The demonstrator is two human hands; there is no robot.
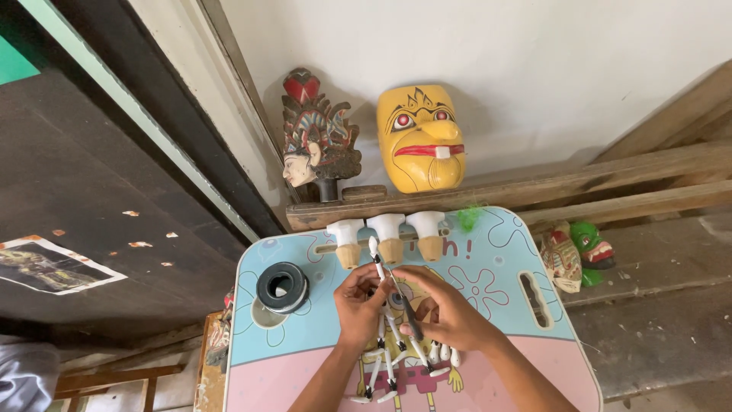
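My left hand [358, 301] pinches a small white carved stick piece [375, 255] that stands up from my fingers. In my right hand [442, 305] I grip a thin dark brush [408, 309] whose tip meets the piece. Both hands hover over a small blue and pink cartoon-printed table [496, 267]. Several similar white pieces with dark tips [393, 362] lie on the table just below my hands.
Three white-topped wooden carvings [387, 236] stand in a row at the table's far edge. A black round pot [282, 287] sits at the left. Against the wall lean a yellow mask [421, 137] and a carved crowned head [316, 137]. Two small masks [576, 252] lie right.
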